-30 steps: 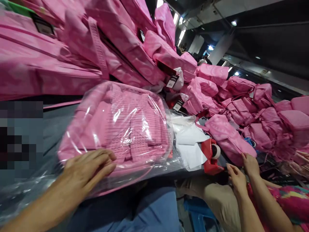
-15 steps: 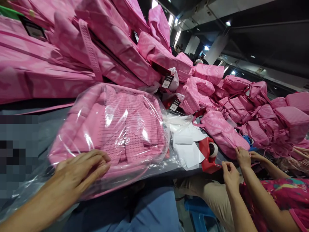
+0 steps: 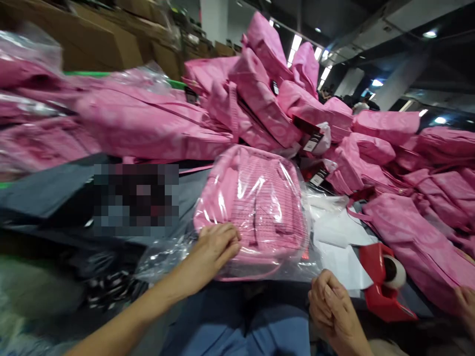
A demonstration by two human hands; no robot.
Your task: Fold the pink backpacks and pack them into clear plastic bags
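A pink backpack (image 3: 274, 198) in a clear plastic bag (image 3: 293, 264) lies on the dark table in front of me, its ribbed side with the straps facing up. My left hand (image 3: 218, 244) presses on the bag's near left corner, fingers curled together on the plastic. To the right of the bag's near edge, my right hand (image 3: 330, 306) is raised above my lap with fingers and thumb pinched. Whatever it holds, if anything, is too small to make out. A red tape dispenser (image 3: 382, 282) with a white roll stands to the right of that hand.
White papers (image 3: 343, 252) lie between the bagged backpack and the dispenser. Pink backpacks (image 3: 260, 94) are heaped along the back, and a pink bag (image 3: 411, 242) lies at right. A co-worker's hand (image 3: 465, 301) shows at the right edge. Cardboard boxes (image 3: 100, 42) stand behind.
My view has swung left. My right hand has come away from the tape dispenser toward the bagged backpack. My left hand stays on the bag's corner.
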